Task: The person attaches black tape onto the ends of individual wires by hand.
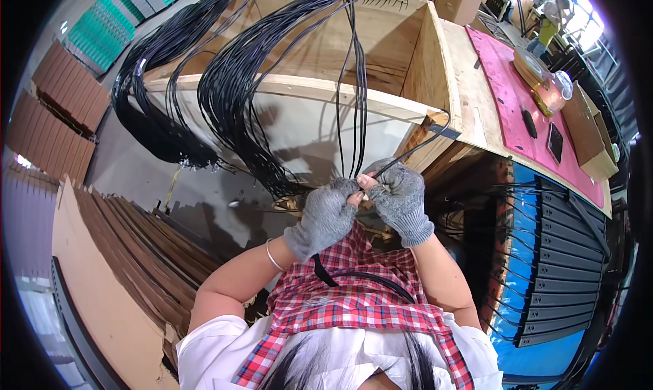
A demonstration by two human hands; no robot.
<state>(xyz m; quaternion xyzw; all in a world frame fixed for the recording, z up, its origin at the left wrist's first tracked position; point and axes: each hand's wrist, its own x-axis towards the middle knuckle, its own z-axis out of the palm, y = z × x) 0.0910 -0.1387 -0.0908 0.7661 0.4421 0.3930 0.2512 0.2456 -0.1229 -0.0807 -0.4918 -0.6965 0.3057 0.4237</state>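
Note:
My left hand (322, 216) and my right hand (400, 198), both in grey fingerless gloves, meet in front of my checked apron. Their thumbs and fingertips pinch black cable (415, 148) close together; the exact point they grip is small and partly hidden by the fingers. From my right hand one cable curves up toward the box corner. Several thin black cables (354, 118) hang down over the box wall to my hands. Left of them a thick bundle of black cables (235, 84) drapes over the same wooden box (299, 85).
Another cable bundle (153, 118) hangs at the box's left. On the right stand a pink-topped bench (503, 84) with a phone (555, 143) and a cardboard box (586, 128), and black slatted parts (564, 267) on a blue surface. Stacked cardboard (136, 254) lies at left.

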